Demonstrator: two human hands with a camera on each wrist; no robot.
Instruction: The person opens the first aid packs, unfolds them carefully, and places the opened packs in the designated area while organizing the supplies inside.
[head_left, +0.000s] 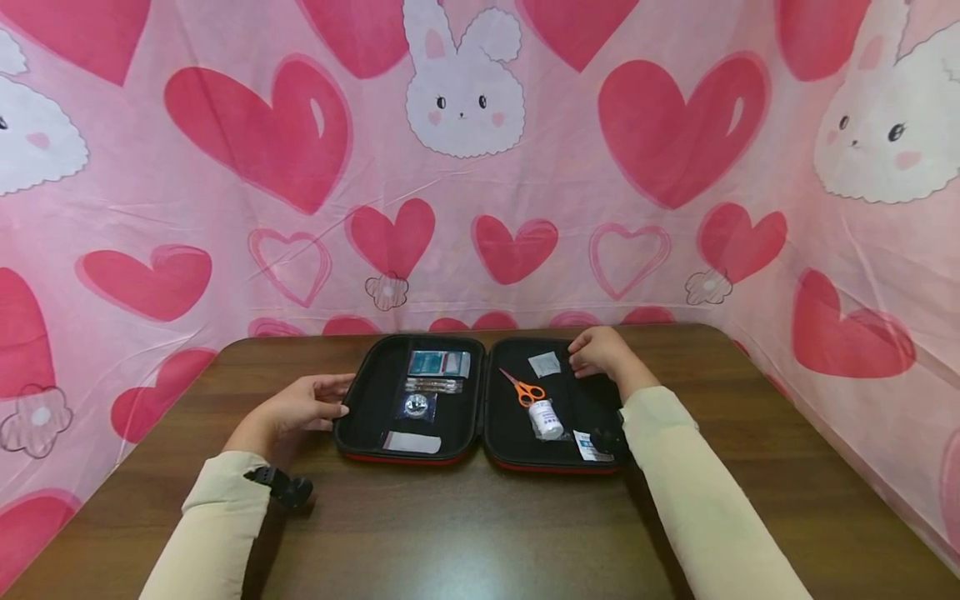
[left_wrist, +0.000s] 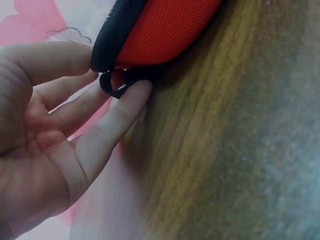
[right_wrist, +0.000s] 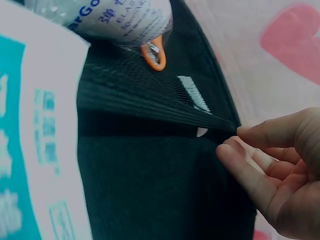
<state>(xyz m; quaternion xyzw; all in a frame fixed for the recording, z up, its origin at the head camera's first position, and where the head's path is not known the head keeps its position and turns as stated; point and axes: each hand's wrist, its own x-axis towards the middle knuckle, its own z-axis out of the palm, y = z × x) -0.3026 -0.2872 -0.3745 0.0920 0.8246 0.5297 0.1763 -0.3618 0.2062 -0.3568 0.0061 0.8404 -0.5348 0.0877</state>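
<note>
An open black-lined case (head_left: pixel 363 417) with a red shell lies flat on the table. My left hand (head_left: pixel 303 404) holds its left rim; the left wrist view shows the fingertips at the black zipper edge and a small black loop (left_wrist: pixel 106 84). At the far right, my right hand (head_left: pixel 600 352) pinches the edge of a black mesh pocket (right_wrist: pixel 150 107), drawn away from the lining. In that half are orange-handled scissors (head_left: pixel 531 395), a wrapped white elastic bandage roll (head_left: pixel 546 421), a small white packet (head_left: pixel 545 364) and a blue-and-white packet (head_left: pixel 588 447).
The case's left half holds teal packets (head_left: pixel 427 364), slim clear-wrapped items (head_left: pixel 433 386), a round item in clear wrap (head_left: pixel 416 406) and a white flat packet (head_left: pixel 414 442). Brown wooden table (head_left: pixel 450 533) surrounds the case; a pink heart-print cloth (head_left: pixel 540 183) hangs behind and beside it.
</note>
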